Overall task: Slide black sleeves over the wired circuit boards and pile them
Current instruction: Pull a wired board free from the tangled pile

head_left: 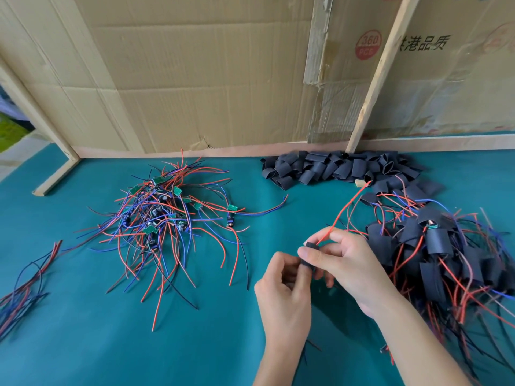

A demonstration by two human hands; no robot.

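Note:
Both my hands meet low in the middle of the head view. My right hand point(344, 263) pinches a black sleeve point(309, 256) between thumb and fingers, and a red wire point(349, 207) rises out of it toward the back. My left hand point(281, 285) grips the sleeve's lower end from below; the circuit board inside is hidden. A pile of bare wired boards point(164, 215) with red, blue and black leads lies at the left. Empty black sleeves point(337, 167) are heaped along the back wall. Sleeved boards point(434, 246) are piled at the right, touching my right wrist.
A teal mat point(111, 330) covers the table. A loose bundle of cut wires point(28, 280) lies at the far left edge. Cardboard panels point(209, 79) and wooden battens point(376, 73) wall off the back, and a wooden foot point(58, 174) juts onto the mat at back left.

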